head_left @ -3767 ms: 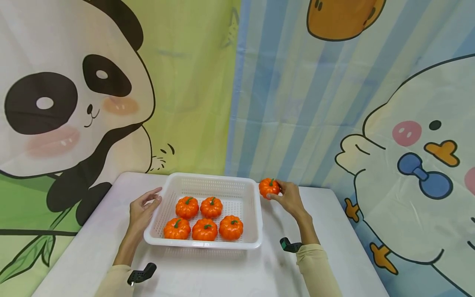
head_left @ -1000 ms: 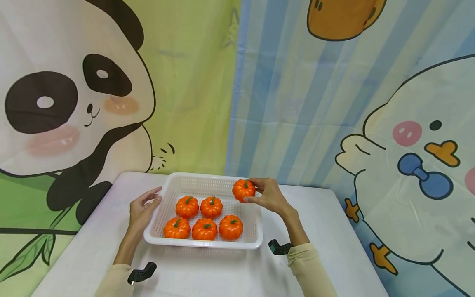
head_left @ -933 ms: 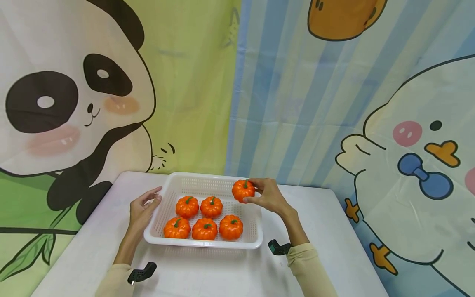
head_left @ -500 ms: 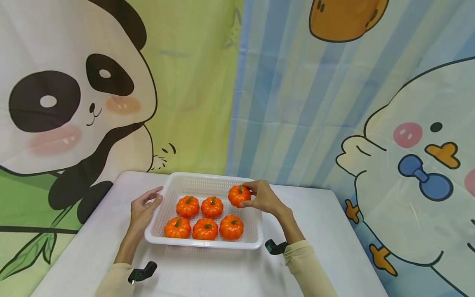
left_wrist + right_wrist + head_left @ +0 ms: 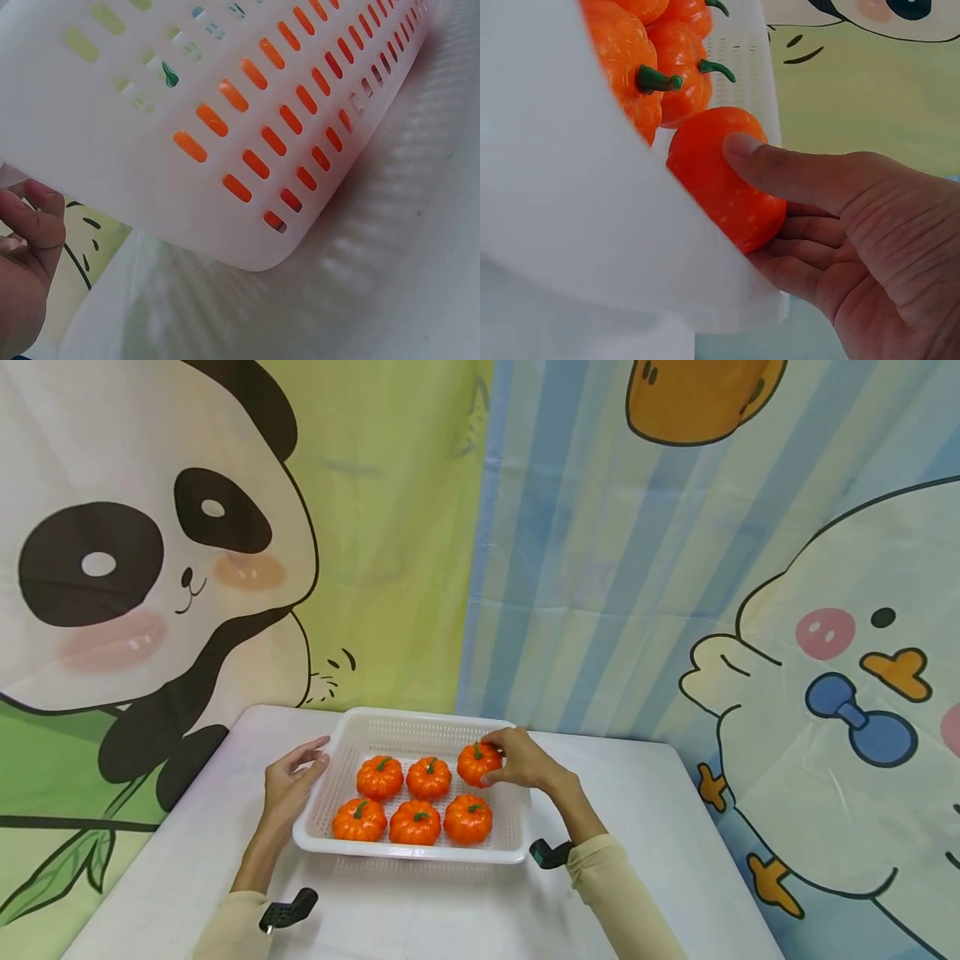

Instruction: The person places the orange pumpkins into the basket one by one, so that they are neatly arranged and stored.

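Observation:
My right hand pinches a small orange pumpkin with a green stem, thumb on its near side. It sits inside the back right part of a white perforated plastic basket. In the right wrist view the thumb presses on the held pumpkin, with the fingers behind it and the basket wall hiding its lower part. Several like pumpkins stand in two rows to the left and in front. At the basket's left rim my left hand rests with loosely bent fingers, holding nothing.
The basket stands on a white table. Behind the table hangs a cloth backdrop with a printed panda and chick. A black wrist device is on the left arm and another black device on the right.
My right hand has carried the pumpkin from beyond the basket's right rim leftward over it, then lowered it beside the back row. My left hand has stayed by the left rim.

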`<state>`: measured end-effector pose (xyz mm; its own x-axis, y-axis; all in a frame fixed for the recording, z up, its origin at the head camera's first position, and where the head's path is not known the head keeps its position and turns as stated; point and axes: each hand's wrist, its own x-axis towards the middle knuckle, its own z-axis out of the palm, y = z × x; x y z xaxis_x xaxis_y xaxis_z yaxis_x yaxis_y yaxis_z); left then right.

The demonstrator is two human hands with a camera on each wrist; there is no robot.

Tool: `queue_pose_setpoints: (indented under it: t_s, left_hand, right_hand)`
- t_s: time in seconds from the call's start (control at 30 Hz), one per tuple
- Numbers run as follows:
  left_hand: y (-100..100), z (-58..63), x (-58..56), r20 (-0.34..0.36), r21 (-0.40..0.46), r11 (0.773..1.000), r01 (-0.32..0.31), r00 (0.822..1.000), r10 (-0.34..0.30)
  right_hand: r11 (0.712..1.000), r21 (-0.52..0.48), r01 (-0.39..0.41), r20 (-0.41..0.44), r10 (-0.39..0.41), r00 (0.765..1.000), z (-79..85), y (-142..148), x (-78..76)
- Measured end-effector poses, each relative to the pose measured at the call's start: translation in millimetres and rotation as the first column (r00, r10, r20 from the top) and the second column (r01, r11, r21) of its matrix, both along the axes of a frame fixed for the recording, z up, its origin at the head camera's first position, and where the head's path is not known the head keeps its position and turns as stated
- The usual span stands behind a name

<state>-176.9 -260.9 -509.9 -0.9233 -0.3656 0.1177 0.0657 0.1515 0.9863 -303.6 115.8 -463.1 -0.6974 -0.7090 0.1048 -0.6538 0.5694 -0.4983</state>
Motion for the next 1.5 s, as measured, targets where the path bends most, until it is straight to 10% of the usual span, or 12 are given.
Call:
queue_pose_setpoints:
  t_s: [1.5]
  left_hand:
    - [-3,-8.3,-3.5,-0.007,-0.002,1.0,-0.006,1.0,0.006]
  right_hand:
    - [0.97,0.241,-0.027,0.023,0.022,0.999,-10.4,-21,-2.9]
